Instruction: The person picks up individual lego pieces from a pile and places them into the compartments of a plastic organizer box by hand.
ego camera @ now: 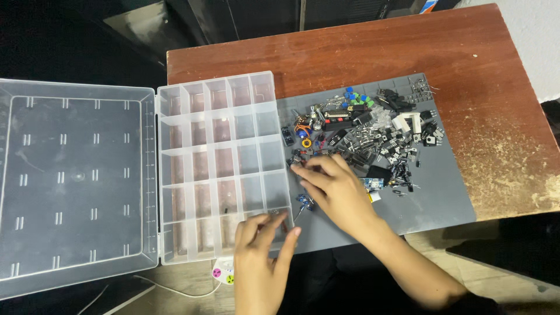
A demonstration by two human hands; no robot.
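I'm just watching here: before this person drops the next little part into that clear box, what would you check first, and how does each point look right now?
1. Organizer box lies open, lid folded flat to the side: ok.
2. Compartments free to take parts: ok, nearly all look bare; one small dark piece sits in a lower cell.
3. Left hand has a part pinched in its fingertips at the box's near corner: cannot tell, too small to see.
4. Right hand rests on the grey mat at the pile's edge: ok.
5. Pile of electronic parts stays on the mat, none off it on the wooden table: ok.
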